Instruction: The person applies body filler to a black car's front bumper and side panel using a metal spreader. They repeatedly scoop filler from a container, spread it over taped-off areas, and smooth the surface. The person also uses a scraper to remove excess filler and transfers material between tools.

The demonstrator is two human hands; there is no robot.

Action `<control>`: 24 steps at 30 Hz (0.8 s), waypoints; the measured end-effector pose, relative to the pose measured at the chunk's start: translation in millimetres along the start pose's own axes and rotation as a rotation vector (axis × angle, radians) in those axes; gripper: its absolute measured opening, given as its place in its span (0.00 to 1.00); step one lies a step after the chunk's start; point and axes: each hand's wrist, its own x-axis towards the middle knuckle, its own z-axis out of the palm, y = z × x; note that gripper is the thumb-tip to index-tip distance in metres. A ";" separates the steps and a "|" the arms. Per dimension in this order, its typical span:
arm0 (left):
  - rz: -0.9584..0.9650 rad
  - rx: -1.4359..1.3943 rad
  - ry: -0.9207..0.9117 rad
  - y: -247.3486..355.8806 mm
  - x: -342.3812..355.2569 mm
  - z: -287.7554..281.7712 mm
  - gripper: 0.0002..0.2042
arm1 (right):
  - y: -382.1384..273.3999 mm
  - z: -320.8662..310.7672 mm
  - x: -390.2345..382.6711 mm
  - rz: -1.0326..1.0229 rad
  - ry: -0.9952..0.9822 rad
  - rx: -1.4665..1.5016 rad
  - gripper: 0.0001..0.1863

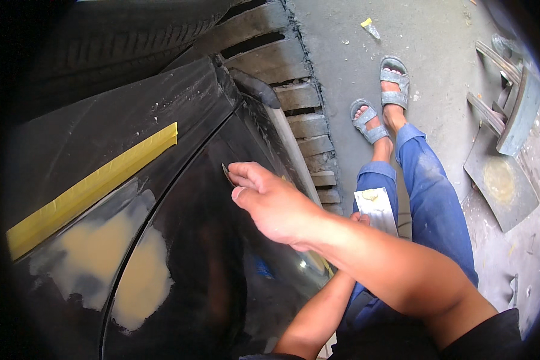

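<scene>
My right hand reaches over a black car panel, its fingers closed on a thin blade, likely a spreader, near a seam. My left hand, mostly behind my right forearm, grips a pale metal plate with a yellowish dab of filler on it. To the left of the seam and beside it are beige filler patches with sanded edges. A strip of yellow masking tape runs above them.
My sandaled feet stand on dusty concrete beside a slotted drain cover. A metal stand and a stained plate lie to the right. A grey edge strip borders the car panel; a dark tyre-like shape fills the upper left.
</scene>
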 end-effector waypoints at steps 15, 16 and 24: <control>-0.010 0.037 -0.050 7.1 -3.6 -1.3 0.09 | -14.8 -4.5 4.5 0.044 -0.076 -0.090 0.26; 0.083 0.050 0.016 -30.3 11.8 -9.9 0.10 | -10.4 -1.2 4.4 0.043 -0.114 -0.098 0.27; 0.074 0.066 -0.012 -19.2 -1.3 3.4 0.11 | -42.4 -20.1 0.1 0.203 -0.131 -0.089 0.29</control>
